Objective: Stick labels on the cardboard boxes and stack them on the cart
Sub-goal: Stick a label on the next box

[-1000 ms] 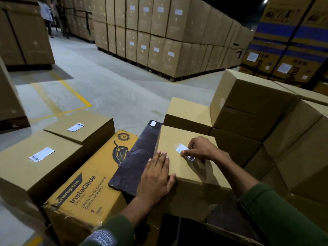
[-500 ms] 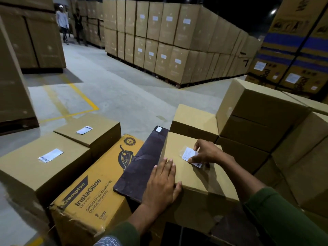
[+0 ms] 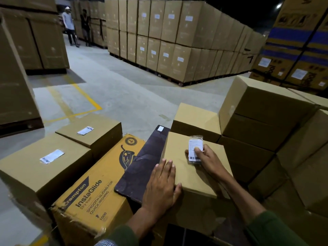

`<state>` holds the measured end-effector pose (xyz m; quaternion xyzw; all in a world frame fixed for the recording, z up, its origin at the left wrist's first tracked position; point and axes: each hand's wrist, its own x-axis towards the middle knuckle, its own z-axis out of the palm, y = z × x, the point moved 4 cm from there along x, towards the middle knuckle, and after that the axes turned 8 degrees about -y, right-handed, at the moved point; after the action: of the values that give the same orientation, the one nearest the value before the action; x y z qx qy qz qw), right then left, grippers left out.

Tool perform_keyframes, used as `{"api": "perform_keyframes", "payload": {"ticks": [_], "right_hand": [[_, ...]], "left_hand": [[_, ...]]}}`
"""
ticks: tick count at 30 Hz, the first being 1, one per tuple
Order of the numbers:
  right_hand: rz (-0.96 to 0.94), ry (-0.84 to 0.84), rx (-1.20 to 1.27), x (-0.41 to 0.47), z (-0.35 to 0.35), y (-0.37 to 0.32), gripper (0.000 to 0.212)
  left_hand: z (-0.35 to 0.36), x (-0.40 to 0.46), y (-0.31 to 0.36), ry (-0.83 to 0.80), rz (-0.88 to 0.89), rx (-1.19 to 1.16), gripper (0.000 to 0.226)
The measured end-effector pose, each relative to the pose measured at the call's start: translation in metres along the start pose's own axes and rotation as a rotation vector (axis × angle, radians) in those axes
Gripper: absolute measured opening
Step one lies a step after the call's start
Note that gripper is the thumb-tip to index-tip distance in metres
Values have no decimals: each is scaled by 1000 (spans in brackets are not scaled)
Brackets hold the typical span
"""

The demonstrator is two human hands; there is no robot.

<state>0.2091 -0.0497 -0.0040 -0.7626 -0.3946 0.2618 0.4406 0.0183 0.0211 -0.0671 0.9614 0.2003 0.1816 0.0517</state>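
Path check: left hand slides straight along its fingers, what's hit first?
Only bare box top, passing left of the label; then probably the box behind, though depth is unclear.

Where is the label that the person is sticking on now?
In the head view, right of centre: the right hand holds the label against the top of the plain box.

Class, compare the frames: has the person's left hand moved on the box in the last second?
No. The left hand still lies flat on the cardboard box's near left edge, beside the dark board.
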Motion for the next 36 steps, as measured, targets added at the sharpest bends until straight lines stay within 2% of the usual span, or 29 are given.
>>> {"api": "perform_keyframes", "payload": {"ticks": [7, 11, 15, 19, 22, 26, 32, 36], "right_hand": [[-74, -69, -34, 25, 13, -10, 36], [-87, -76, -81, -5, 5, 1, 25], [-89, -137, -19, -37, -14, 22, 43], [-71, -64, 51, -29, -22, 16, 23], [-63, 5, 9, 5, -11, 3, 20], [-79, -21, -62, 36, 6, -14, 15], [-105, -41, -126, -17, 0, 2, 12], [-86, -56, -124, -31, -19, 15, 18]], "left_hand": [[0, 0, -4, -12, 8, 46, 65], [1, 0, -3, 29, 22, 42, 64], [1, 0, -3, 79, 43, 23, 61], [0, 0, -2, 97, 46, 21, 60], [-1, 0, -1, 77, 39, 31, 62], [0, 0, -2, 36, 30, 58, 64], [1, -1, -1, 87, 40, 60, 63], [0, 1, -1, 120, 61, 57, 63]]}}
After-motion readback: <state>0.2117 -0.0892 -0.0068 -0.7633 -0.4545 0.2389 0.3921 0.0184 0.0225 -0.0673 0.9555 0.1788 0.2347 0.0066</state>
